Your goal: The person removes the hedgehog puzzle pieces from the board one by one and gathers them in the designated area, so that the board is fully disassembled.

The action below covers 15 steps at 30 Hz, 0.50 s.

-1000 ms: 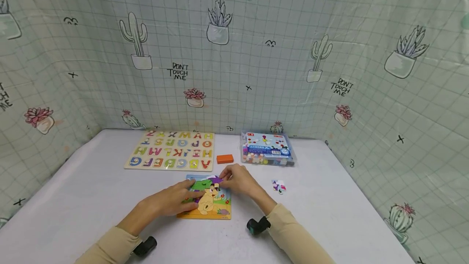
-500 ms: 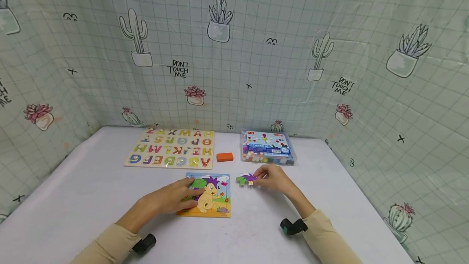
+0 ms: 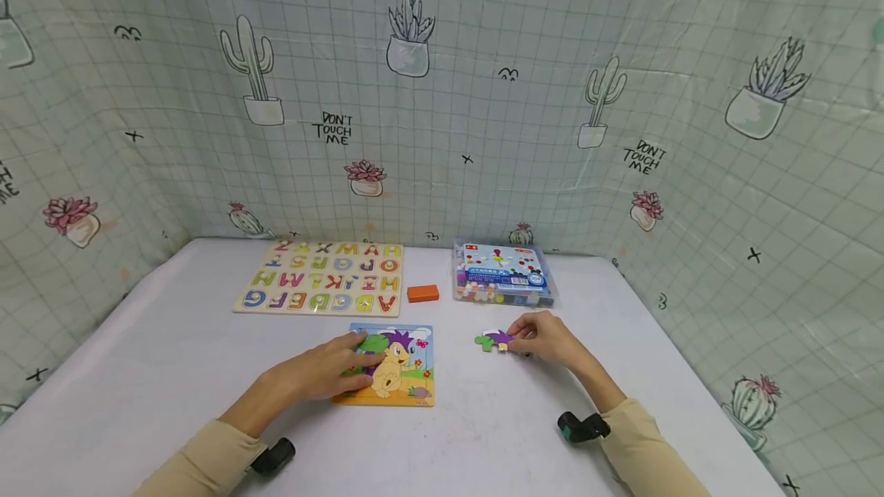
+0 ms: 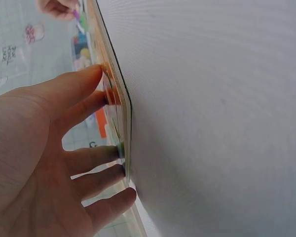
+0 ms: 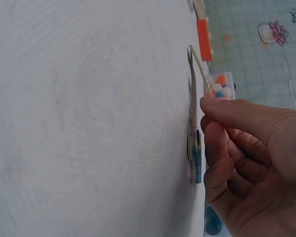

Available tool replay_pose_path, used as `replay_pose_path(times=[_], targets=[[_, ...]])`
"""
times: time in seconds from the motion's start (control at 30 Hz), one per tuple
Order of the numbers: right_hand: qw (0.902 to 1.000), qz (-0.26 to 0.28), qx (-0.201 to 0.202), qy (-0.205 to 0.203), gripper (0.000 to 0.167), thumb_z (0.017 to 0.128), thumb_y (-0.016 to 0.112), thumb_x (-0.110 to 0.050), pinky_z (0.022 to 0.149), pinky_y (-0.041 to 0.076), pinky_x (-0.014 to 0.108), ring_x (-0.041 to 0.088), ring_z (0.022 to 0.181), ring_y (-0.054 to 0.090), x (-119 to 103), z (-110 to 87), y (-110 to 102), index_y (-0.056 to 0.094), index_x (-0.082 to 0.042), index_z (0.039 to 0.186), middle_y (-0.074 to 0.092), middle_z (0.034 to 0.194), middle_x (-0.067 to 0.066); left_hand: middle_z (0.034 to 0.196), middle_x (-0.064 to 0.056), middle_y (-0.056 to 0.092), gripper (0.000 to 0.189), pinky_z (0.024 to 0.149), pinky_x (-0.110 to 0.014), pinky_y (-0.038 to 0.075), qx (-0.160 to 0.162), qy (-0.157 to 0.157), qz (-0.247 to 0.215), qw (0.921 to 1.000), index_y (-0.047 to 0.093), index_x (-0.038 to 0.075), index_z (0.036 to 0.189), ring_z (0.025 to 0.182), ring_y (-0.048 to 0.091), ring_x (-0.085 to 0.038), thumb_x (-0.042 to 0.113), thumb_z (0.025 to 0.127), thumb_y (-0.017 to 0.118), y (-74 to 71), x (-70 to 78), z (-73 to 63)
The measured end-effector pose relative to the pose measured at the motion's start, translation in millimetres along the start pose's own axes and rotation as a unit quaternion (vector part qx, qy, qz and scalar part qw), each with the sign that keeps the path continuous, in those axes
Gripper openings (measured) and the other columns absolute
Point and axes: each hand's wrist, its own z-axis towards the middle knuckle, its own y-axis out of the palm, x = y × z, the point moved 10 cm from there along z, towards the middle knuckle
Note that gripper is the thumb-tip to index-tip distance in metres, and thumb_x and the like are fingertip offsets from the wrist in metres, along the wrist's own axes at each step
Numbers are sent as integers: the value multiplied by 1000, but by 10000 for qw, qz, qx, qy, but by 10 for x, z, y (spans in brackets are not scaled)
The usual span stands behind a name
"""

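On the table lies a jigsaw puzzle with a purple-haired hedgehog picture. My left hand rests on its left side, fingers spread and fingertips on the face and near edge, as the left wrist view also shows. To the right of the puzzle, my right hand pinches a green and purple puzzle piece between thumb and fingers. In the right wrist view that piece is seen edge-on, tilted over the table. Small colourful puzzle pieces lie stacked just under the right fingers, mostly hidden in the head view.
Behind the puzzle lies a wooden alphabet board with colourful letters. An orange block is beside it. At the back right stands a clear plastic box of coloured parts. A printed curtain surrounds the white table.
My right hand has lifted the green and purple piece off the puzzle and carried it right, over the small pieces. The hedgehog picture beneath is uncovered. My left hand has stayed on the puzzle.
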Motion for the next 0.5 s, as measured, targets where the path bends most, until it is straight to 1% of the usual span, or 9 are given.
replay_pose_path(times=[0.17, 0.33, 0.5], targets=[[10000, -25, -26, -26, 15, 85, 76, -12, 56, 45, 20, 12, 70, 53, 26, 13, 7, 71, -3, 96, 64, 81, 3, 156, -22, 35, 45, 113, -62, 34, -30, -63, -27, 10000, 56, 24, 140, 145, 32, -43, 38, 98, 58, 4, -2, 2], [10000, -65, 30, -25, 14, 85, 76, -12, 56, 44, 20, 12, 70, 53, 37, 24, 4, 71, -4, 95, 64, 80, 2, 156, -21, 35, 46, 113, -61, 34, -40, -104, -8, 9999, 56, 24, 140, 145, 32, -42, 39, 97, 59, 8, -7, 7], [9999, -79, 49, -48, 13, 84, 76, -11, 55, 43, 20, 12, 69, 52, 38, 32, 10, 71, -5, 94, 63, 78, 2, 156, -22, 35, 45, 113, -61, 34, -23, -93, -52, 9999, 56, 24, 140, 145, 31, -42, 39, 97, 60, 13, -13, 8]])
